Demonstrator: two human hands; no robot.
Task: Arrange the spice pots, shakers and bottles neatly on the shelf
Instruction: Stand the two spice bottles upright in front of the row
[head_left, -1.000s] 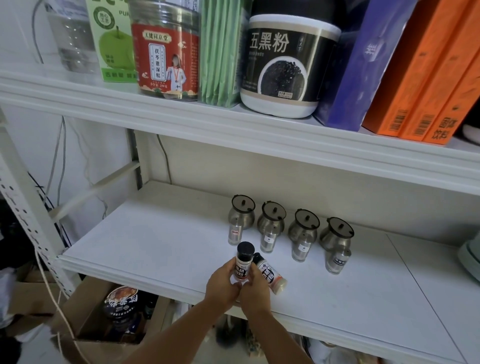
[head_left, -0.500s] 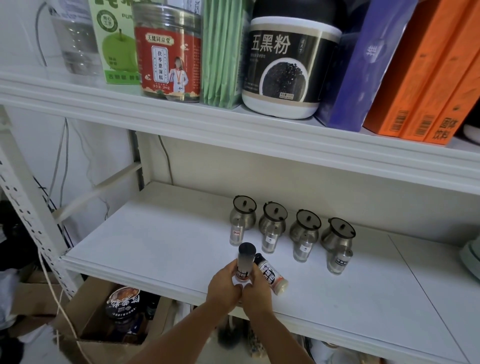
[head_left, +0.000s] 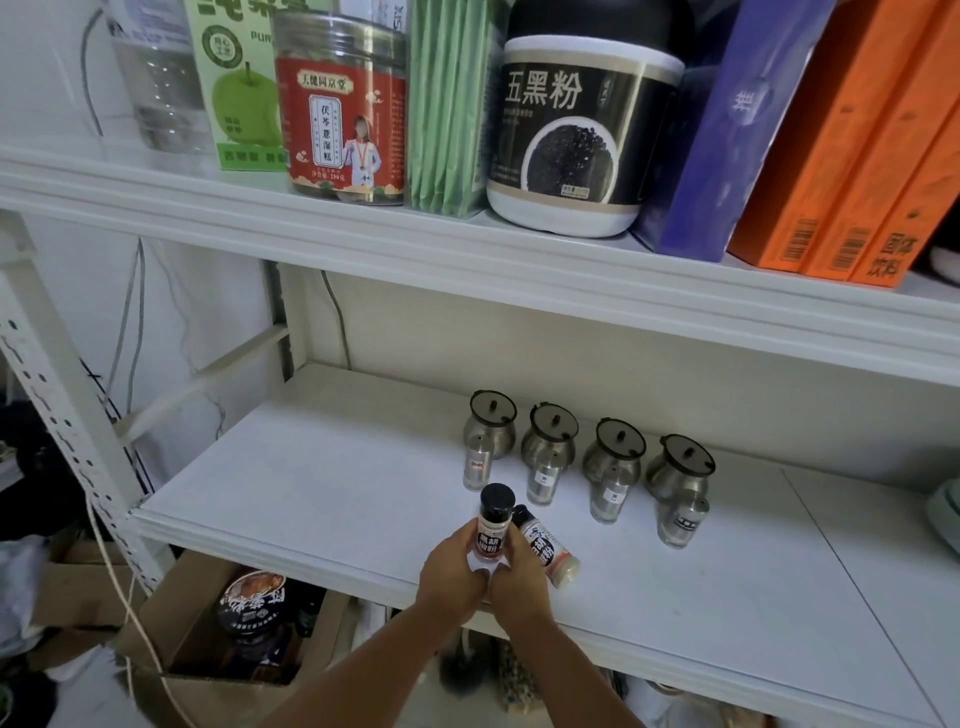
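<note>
A small black-capped pepper bottle (head_left: 492, 525) stands upright near the front edge of the white shelf (head_left: 322, 483). My left hand (head_left: 451, 571) and my right hand (head_left: 519, 577) both grip its lower half. Just to its right a second black-capped spice bottle (head_left: 549, 550) lies on its side, touching my right hand. Behind them stands a row of several steel pots with black lids (head_left: 549, 434), each with a small steel shaker (head_left: 544, 477) in front of it.
The upper shelf carries jars, a large black tub (head_left: 576, 130), green packets and orange boxes (head_left: 852, 156). A cardboard box with a jar (head_left: 252, 608) sits below the shelf at left. A pale green object (head_left: 948, 514) shows at the shelf's right edge.
The bottle in my hands has turned so its label faces me. The view shifted slightly; pots, shakers and the lying bottle stay put.
</note>
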